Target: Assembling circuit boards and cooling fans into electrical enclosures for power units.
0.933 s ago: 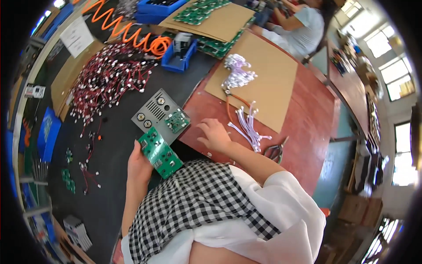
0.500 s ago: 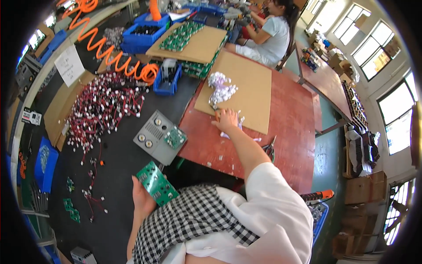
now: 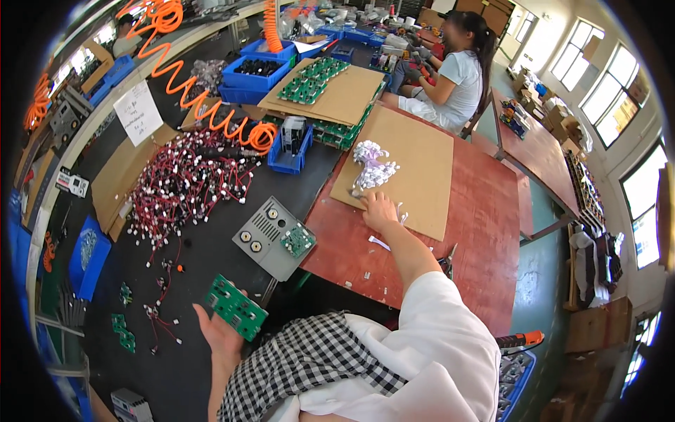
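A green circuit board dotted with dark components rests in my left hand, its thumb spread to one side and its fingers underneath. My right hand reaches over the cardboard sheet on the red table. Its fingertips are drawn in at the near end of a bundle of white-plugged cables; what lies between them is too small to make out. A few loose white cables lie beside that wrist. Between my hands sits a grey box with round metal knobs and a small green board on it.
Red-and-black wires with white plugs are heaped on the dark bench at left. Blue bins, stacked boards on cardboard and a coiled orange hose stand beyond. Hand cutters lie by my right forearm. A person sits farther back.
My left hand has turned the circuit board, so its component side faces up more squarely. My right hand stays by the cable bundle, its fingers drawn closer together. The whole view has shifted slightly.
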The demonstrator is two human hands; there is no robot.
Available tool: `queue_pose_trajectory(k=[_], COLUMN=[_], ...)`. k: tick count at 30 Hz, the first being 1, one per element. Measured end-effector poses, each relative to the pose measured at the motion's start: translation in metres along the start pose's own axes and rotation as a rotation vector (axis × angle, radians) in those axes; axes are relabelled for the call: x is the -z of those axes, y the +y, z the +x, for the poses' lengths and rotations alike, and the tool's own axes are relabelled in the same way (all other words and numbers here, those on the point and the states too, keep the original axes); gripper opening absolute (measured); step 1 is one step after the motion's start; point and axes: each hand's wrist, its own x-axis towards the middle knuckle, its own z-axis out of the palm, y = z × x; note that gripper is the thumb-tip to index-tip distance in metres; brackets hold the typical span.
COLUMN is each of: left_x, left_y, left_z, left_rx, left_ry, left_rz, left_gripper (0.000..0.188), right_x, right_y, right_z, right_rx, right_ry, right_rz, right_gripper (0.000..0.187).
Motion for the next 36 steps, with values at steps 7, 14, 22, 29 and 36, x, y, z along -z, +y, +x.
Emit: queue_pose_trajectory(k=[7, 14, 22, 29, 36], left_x=[0.031, 0.090, 0.102, 0.119, 0.128], left_y=[0.021, 0.033, 0.033, 0.026, 0.019], left_z=[0.037, 0.046, 0.042, 0.039, 0.038], left_rx=[-0.171, -0.324, -0.331, -0.438, -0.472], left_ry=[0.049, 0.282, 0.407, 0.311, 0.353], left_rz=[0.136, 0.246, 0.666, 0.512, 0.525], left_gripper=[0.034, 0.030, 0.041, 0.040, 0.036], right_x=[-0.002, 0.081, 0.016, -0.008, -0.020], right_y=[0.076, -0.018, -0.205, -0.251, -0.261], right_z=[0.075, 0.042, -0.132, -0.176, -0.193], right_rx=[-0.299, -0.429, 0.539, 0.702, 0.694], right_ry=[0.898, 0.160, -0.694, -0.596, -0.446], right_rz=[0.813, 1.586, 0.799, 0.360, 0.271], right_gripper=[0.015, 0.008, 0.051, 0.052, 0.048])
